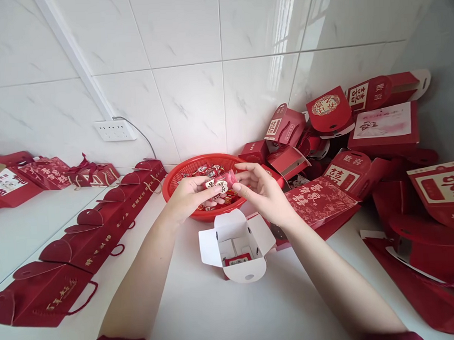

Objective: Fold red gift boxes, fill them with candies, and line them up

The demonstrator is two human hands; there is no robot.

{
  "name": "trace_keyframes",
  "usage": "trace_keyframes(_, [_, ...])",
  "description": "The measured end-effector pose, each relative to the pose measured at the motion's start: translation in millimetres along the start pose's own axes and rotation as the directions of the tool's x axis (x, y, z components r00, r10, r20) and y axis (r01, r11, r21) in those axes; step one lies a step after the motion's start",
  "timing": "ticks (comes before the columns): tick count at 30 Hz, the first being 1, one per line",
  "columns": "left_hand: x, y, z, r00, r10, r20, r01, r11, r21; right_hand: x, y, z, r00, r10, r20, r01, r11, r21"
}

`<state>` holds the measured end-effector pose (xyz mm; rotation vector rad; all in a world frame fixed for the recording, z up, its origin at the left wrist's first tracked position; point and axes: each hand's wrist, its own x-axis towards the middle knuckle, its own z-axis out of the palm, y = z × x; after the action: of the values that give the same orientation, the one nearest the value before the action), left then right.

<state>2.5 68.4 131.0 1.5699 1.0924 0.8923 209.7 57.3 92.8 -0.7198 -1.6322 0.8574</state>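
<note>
A small red packet with a cream printed label and shiny wrapper is held between the thumb and fingers of the left hand, above a round red plastic basket filled with wrapped sweets. Its right end is met by the fingertips of the right hand; whether it is pinched there cannot be told. Nearer, an open cardboard box with white inside is placed, and a red packet with a pale label is contained in it. At left, closed dark-red boxes with gold writing are lined up.
</note>
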Motion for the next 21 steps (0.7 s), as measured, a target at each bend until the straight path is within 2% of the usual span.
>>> trace_keyframes(3, [-0.4,-3.2,0.7,0.999,0.046,0.018,-0.047,0.998,0.051,4.4,8.3,0.7,0.986,0.105,0.127,-0.133,0.963,0.234])
trace_keyframes(6, [1.3,-11.1,4.0,0.992,0.12,0.05,-0.127,0.977,0.171,7.8,12.9,0.1,0.983,0.159,0.087,-0.176,0.948,0.266])
trace_keyframes(8, [3.9,-16.7,6.8,0.988,0.125,0.091,-0.143,0.963,0.228,8.6,13.6,-1.3,0.983,0.178,0.046,-0.184,0.953,0.241])
trace_keyframes(10, [6.7,-20.1,9.1,0.987,0.108,0.116,-0.131,0.968,0.216,7.9,13.3,-3.0,0.984,0.176,0.036,-0.18,0.966,0.184])
trace_keyframes(13, [8.6,-19.6,9.9,0.988,0.138,0.074,-0.15,0.969,0.194,3.9,11.5,-4.6,0.99,0.131,0.056,-0.131,0.991,0.007])
trace_keyframes(16, [6.9,-15.6,9.3,0.981,0.181,0.075,-0.195,0.948,0.252,-1.4,7.3,-3.5,0.99,0.086,0.11,-0.068,0.985,-0.156])
trace_keyframes(19, [3.4,-12.6,10.7,0.971,0.222,0.089,-0.239,0.903,0.357,-4.4,3.5,-1.2,0.984,0.08,0.156,-0.045,0.976,-0.212])
trace_keyframes(21, [1.9,-12.0,12.2,0.963,0.264,0.049,-0.26,0.871,0.416,-4.4,3.3,-0.1,0.984,0.07,0.167,-0.035,0.978,-0.204])
